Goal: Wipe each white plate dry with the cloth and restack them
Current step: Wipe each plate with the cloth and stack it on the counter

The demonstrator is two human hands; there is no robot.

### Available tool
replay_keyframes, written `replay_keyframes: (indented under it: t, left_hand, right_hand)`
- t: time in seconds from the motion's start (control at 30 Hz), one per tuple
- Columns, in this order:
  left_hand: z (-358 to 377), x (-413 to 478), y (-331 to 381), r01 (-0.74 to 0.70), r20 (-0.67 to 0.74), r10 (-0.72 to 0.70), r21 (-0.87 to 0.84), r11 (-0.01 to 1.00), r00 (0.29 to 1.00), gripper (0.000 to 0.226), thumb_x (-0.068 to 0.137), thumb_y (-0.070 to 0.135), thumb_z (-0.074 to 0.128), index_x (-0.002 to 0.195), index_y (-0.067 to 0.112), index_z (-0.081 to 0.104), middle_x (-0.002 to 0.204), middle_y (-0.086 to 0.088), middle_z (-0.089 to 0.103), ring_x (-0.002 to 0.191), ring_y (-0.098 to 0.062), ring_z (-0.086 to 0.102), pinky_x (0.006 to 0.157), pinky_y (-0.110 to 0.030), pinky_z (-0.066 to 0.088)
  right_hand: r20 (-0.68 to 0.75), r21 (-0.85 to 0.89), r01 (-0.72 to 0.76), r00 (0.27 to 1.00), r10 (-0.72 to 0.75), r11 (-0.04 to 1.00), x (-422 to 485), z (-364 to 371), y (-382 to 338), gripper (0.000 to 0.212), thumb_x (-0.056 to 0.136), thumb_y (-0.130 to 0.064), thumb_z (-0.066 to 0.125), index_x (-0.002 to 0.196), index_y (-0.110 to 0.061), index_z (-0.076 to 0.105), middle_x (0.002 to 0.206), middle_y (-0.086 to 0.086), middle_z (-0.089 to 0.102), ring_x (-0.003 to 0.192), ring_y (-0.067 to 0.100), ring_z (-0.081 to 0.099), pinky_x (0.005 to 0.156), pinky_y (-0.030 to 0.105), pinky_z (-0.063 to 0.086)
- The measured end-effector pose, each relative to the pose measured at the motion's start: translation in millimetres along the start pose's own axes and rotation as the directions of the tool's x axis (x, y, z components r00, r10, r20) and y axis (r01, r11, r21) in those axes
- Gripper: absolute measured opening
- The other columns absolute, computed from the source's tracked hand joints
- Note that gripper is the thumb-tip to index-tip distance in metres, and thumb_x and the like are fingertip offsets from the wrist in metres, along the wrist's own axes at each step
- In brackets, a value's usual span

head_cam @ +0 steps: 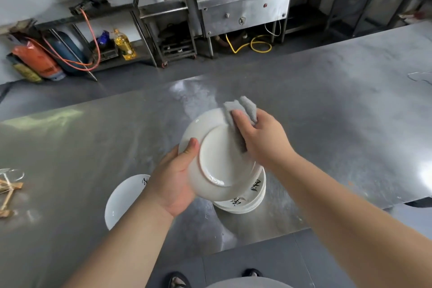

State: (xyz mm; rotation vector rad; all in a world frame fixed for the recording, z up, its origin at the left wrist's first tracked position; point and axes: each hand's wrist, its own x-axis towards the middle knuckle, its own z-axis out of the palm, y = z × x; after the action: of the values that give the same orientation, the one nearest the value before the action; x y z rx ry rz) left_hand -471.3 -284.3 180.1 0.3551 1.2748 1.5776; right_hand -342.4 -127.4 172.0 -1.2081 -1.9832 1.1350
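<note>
At frame centre the left hand [173,180] grips a plate [222,161] by its rim, underside up, while the right hand [261,140] clutches the cloth [243,107] against it; a lone plate [124,199] lower left looks done, and the stack [252,199] beneath probably remains.

Centre frame: tilted plate [217,159] above stack of plates [247,201] on worktop [339,124]. Cloth [243,110] on tilted plate's upper edge. Single plate [121,201] on worktop, lower left of stack. Sticks [7,192] far left edge. Stove [245,4] behind, upper centre.
</note>
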Motion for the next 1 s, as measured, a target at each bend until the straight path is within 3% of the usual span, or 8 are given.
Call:
replay_keyframes:
  t: [0.17, 0.33, 0.43, 0.53, 0.63, 0.77, 0.87, 1.0]
  left_hand:
    - [-3.1, -10.2, -10.2, 0.0, -0.069, -0.006, -0.094, 0.996, 0.998, 0.056, 0.102, 0.035, 0.047, 0.149, 0.005, 0.055, 0.142, -0.02, 0.066, 0.134, -0.036, 0.061, 0.12, -0.059, 0.039]
    - [0.4, -14.4, -21.5, -0.002, -0.015, 0.003, 0.033, 0.999, 1.0, 0.052, 0.101, 0.029, 0.064, 0.144, 0.0, 0.059, 0.139, -0.023, 0.067, 0.133, -0.039, 0.062, 0.12, -0.059, 0.04]
    - [-2.2, -9.4, -3.5, -0.097, 0.019, 0.098, -0.016, 0.995, 0.995, 0.055, 0.098, 0.031, 0.06, 0.143, -0.002, 0.059, 0.14, -0.025, 0.066, 0.133, -0.039, 0.062, 0.115, -0.054, 0.046]
    - [-5.3, -3.1, 8.4, -0.156, -0.011, 0.156, -0.062, 0.986, 0.988, 0.056, 0.102, 0.037, 0.056, 0.148, 0.005, 0.056, 0.144, -0.018, 0.065, 0.135, -0.033, 0.062, 0.112, -0.052, 0.047]
    - [-9.3, -3.3, 1.0, -0.106, -0.013, 0.105, -0.08, 0.991, 0.994, 0.053, 0.101, 0.04, 0.057, 0.146, 0.011, 0.06, 0.145, -0.015, 0.065, 0.133, -0.031, 0.064, 0.103, -0.049, 0.057]
    - [-22.7, -6.4, 2.1, 0.047, 0.13, -0.024, -0.17, 0.984, 0.991, 0.047, 0.095, 0.043, 0.069, 0.135, 0.019, 0.073, 0.143, -0.011, 0.067, 0.131, -0.028, 0.065, 0.092, -0.045, 0.061]
    - [-20.5, -3.2, 5.2, 0.075, 0.203, -0.052, -0.105, 0.992, 0.978, 0.061, 0.104, 0.049, 0.058, 0.149, 0.008, 0.058, 0.153, -0.017, 0.058, 0.145, -0.033, 0.052, 0.111, -0.046, 0.051]
    - [-12.6, 1.3, 4.5, 0.018, 0.127, -0.009, -0.068, 0.998, 0.992, 0.063, 0.103, 0.043, 0.052, 0.151, 0.002, 0.052, 0.151, -0.023, 0.057, 0.142, -0.038, 0.054, 0.113, -0.049, 0.05]
  right_hand:
    - [0.149, 0.156, -0.414, 0.907, 0.393, 0.897, -32.6, 18.7, 26.6, 0.065, 0.095, -0.076, 0.037, 0.09, -0.018, 0.064, 0.072, -0.003, 0.067, 0.061, 0.019, 0.065, 0.046, 0.023, 0.043]
    - [0.045, -0.064, 0.007, 0.999, -0.005, 0.998, -11.0, 2.9, 8.6, 0.044, 0.094, -0.072, 0.043, 0.088, -0.031, 0.058, 0.08, -0.013, 0.067, 0.077, 0.004, 0.062, 0.066, 0.018, 0.046]
    - [0.019, 0.102, 0.057, 0.998, -0.059, 0.993, -11.2, -4.1, 1.9, 0.044, 0.089, -0.075, 0.045, 0.096, -0.036, 0.063, 0.087, -0.023, 0.07, 0.081, -0.004, 0.065, 0.064, 0.011, 0.045]
    - [0.051, 0.372, -0.226, 0.974, 0.223, 0.9, -28.9, 8.0, 10.6, 0.054, 0.091, -0.077, 0.045, 0.095, -0.029, 0.069, 0.078, -0.01, 0.075, 0.066, 0.007, 0.07, 0.054, 0.017, 0.053]
    - [0.247, 0.493, -0.553, 0.829, 0.502, 0.671, -43.0, 22.7, 10.4, 0.053, 0.09, -0.077, 0.049, 0.094, -0.028, 0.069, 0.07, -0.004, 0.069, 0.062, 0.022, 0.067, 0.065, 0.046, 0.065]
    - [-0.016, 0.203, -0.174, 0.983, 0.181, 0.963, -13.6, -0.3, 2.8, 0.057, 0.089, -0.074, 0.051, 0.088, -0.019, 0.067, 0.067, -0.012, 0.066, 0.062, 0.008, 0.059, 0.057, 0.024, 0.048]
    - [0.085, -0.044, 0.118, 0.99, -0.114, 0.992, 2.2, -14.0, -9.8, 0.055, 0.092, -0.068, 0.057, 0.079, -0.014, 0.058, 0.061, -0.008, 0.059, 0.055, 0.007, 0.054, 0.055, 0.022, 0.044]
    - [-0.037, -0.021, 0.018, 0.999, -0.019, 1.0, -9.2, 0.5, -6.0, 0.042, 0.098, -0.062, 0.053, 0.085, -0.022, 0.059, 0.072, -0.008, 0.066, 0.068, 0.008, 0.061, 0.061, 0.018, 0.047]
